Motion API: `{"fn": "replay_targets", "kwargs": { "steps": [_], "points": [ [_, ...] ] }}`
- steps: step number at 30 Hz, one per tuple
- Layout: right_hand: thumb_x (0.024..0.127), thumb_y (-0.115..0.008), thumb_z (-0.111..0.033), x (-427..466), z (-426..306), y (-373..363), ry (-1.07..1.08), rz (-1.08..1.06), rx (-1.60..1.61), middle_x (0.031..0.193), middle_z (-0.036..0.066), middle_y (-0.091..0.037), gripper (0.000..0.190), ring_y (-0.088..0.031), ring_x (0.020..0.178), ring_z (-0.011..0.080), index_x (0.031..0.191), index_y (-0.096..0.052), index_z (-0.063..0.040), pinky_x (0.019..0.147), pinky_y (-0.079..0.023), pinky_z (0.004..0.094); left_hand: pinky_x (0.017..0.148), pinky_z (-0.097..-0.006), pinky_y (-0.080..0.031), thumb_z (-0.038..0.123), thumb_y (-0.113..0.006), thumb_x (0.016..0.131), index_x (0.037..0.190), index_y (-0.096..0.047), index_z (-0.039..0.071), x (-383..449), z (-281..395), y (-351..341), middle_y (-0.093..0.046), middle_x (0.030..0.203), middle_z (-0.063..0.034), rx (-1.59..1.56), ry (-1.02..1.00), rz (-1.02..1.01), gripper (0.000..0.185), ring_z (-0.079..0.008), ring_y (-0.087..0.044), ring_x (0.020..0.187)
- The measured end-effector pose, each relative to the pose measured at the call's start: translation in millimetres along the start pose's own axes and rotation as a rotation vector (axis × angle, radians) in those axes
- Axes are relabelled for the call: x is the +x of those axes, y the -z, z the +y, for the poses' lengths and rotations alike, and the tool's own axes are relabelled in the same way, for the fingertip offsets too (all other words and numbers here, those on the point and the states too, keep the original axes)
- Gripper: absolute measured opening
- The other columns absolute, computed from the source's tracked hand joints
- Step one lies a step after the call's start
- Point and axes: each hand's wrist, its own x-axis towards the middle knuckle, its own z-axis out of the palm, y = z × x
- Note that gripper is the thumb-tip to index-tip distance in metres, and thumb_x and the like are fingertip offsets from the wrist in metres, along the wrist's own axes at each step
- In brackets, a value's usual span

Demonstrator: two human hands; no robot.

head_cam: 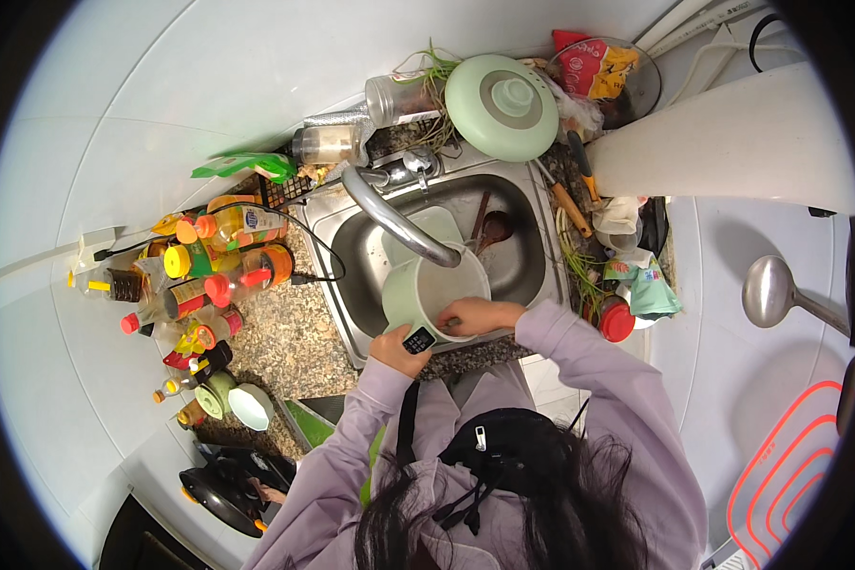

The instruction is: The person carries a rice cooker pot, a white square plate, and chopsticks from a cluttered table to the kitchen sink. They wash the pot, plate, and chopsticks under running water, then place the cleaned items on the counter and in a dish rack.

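Observation:
A light green electric cooking pot [400, 291] with a pale inside is tilted over the front of the steel sink [529, 267]. My left hand [401, 350] grips it by its near side, around a dark control panel [419, 340]. Reaching over the rim, my right hand [479, 318] has its curled fingers inside the pot. Something small and dark shows at those fingertips; whether it is a held scrubber or shadow cannot be made out. Above the pot arches the chrome faucet [399, 221], its spout end over the opening.
In the sink lie a brown ladle [497, 226] and a pale green lid or tray [427, 221]. A round green lid [463, 107] rests behind the faucet. Several sauce bottles [239, 228] crowd the left counter, with a black cable [338, 249] nearby. A wooden-handled utensil [572, 209] lies right.

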Motion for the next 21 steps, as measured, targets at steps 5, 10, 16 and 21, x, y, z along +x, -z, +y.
{"fn": "replay_targets", "kwargs": {
  "steps": [5, 10, 16, 21],
  "points": [
    [0.072, -0.061, -0.009, 6, 34, -1, 0.001, 0.7, -0.898, 0.101, 0.009, -0.057, 0.015, -0.056, 0.1, 0.0227, 0.084, -0.067, -0.004, 0.074, -0.052, 0.0333, 0.064, -0.0435, -0.051, 0.024, -0.069, 0.065, 0.075, -0.062, 0.003, 0, 23, 1, -0.062, 0.069, -0.0204, 0.106, 0.032, 0.002, 0.025, -0.0391, -0.062, 0.07],
    [0.071, -0.062, -0.013, 15, 30, -11, -0.058, 0.893, -0.79, 0.097, 0.008, -0.056, 0.015, -0.057, 0.093, 0.0238, 0.081, -0.069, -0.005, 0.07, -0.052, 0.0347, 0.058, -0.0429, -0.048, 0.019, -0.069, 0.063, 0.073, -0.061, -0.001, 6, 25, 9, -0.059, 0.064, -0.0218, 0.063, 0.049, 0.06, 0.024, -0.0405, -0.06, 0.064],
    [0.085, -0.061, -0.018, 11, 6, -18, -0.143, 0.117, 0.304, 0.102, 0.013, -0.068, 0.03, -0.062, 0.091, 0.0179, 0.109, -0.067, -0.002, 0.08, -0.049, 0.0307, 0.06, -0.0441, -0.051, 0.02, -0.071, 0.065, 0.074, -0.059, 0.001, -2, 24, 1, -0.061, 0.065, -0.0217, 0.21, 0.014, 0.054, 0.024, -0.04, -0.062, 0.065],
    [0.086, -0.059, -0.011, 14, -12, -29, 0.004, 0.38, 1.024, 0.098, 0.007, -0.067, 0.028, -0.061, 0.086, 0.0142, 0.104, -0.064, 0.009, 0.075, -0.048, 0.0264, 0.06, -0.0452, -0.051, 0.02, -0.073, 0.064, 0.079, -0.057, 0.003, -8, 18, -19, -0.06, 0.064, -0.0202, 0.323, -0.106, 0.027, 0.028, -0.0394, -0.061, 0.063]
  ]
}}
